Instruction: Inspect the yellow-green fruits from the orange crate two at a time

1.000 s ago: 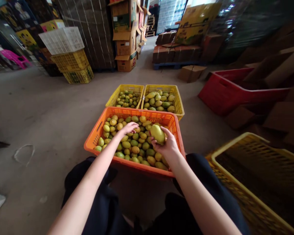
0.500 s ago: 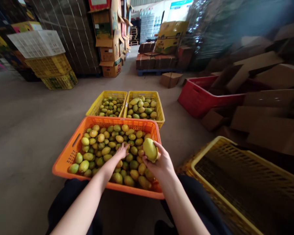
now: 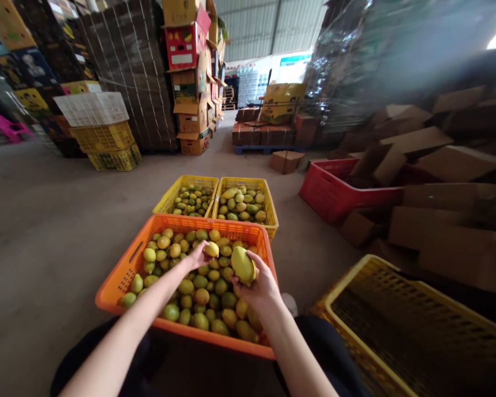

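Note:
An orange crate (image 3: 215,337) full of yellow and green lemons (image 3: 200,281) stands in front of my knees. Over its middle, my left hand (image 3: 198,256) is closed on a small yellow lemon (image 3: 211,249). My right hand (image 3: 259,281), at the crate's right side, grips a much larger pale yellow-green lemon (image 3: 243,266), thumb and fingers around it. Both fruits are above the heap, a short gap apart. Just beyond the orange crate are two yellow crates side by side: the left crate (image 3: 165,199) has smaller lemons, the right crate (image 3: 273,212) larger ones.
A big yellow crate (image 3: 355,275) stands close by my right leg. Farther right, a red crate (image 3: 330,193) holds cardboard, with flattened boxes (image 3: 446,231) heaped around it. Stacked crates (image 3: 103,135), cartons (image 3: 190,121) and a loaded blue pallet (image 3: 256,149) stand farther back.
My left hand has risen from the heap and now holds a small lemon. My right hand keeps the large lemon, shifted slightly left. The view has tilted up.

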`<action>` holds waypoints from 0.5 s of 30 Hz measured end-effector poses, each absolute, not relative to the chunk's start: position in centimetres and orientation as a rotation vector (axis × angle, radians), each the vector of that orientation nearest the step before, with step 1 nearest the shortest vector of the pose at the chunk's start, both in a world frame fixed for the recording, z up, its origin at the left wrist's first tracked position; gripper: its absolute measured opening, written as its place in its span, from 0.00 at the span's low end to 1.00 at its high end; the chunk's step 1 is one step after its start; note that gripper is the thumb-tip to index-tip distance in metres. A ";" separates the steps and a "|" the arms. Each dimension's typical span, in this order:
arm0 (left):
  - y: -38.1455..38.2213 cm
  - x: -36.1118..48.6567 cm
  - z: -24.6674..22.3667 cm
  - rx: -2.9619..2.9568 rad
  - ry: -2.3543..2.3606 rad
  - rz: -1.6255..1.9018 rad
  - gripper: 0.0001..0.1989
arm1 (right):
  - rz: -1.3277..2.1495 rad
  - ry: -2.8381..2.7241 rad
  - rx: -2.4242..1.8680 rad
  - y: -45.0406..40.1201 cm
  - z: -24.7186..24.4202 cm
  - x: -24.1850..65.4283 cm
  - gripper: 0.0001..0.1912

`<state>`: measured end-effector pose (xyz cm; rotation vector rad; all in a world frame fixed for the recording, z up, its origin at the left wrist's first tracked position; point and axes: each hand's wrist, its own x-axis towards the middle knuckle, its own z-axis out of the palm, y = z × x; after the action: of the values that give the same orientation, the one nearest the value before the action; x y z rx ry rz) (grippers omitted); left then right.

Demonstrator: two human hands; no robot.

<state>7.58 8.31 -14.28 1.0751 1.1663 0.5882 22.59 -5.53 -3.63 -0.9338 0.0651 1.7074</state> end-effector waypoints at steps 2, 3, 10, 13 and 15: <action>7.6 6.0 -10.7 1.028 1.047 0.669 0.19 | 1.689 0.025 -0.970 -5.6 -3.6 22.0 0.08; 6.9 5.2 -9.1 1.007 0.988 0.710 0.19 | 1.681 -0.005 -1.000 -5.7 -3.7 21.5 0.08; -1.8 0.5 -5.7 0.760 0.778 0.863 0.19 | 1.754 -0.263 -1.029 -6.4 -4.6 17.7 0.12; -3.6 0.0 -5.9 0.687 0.822 0.941 0.19 | 1.714 -0.294 -0.998 -6.6 -4.9 16.7 0.13; -4.0 0.2 -5.8 0.592 0.779 1.015 0.16 | 1.652 -0.291 -0.988 -6.7 -5.0 16.4 0.14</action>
<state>0.15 -3.97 -5.82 0.5924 0.7788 1.0148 16.42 -6.70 -4.97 -0.9876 -0.2911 1.6525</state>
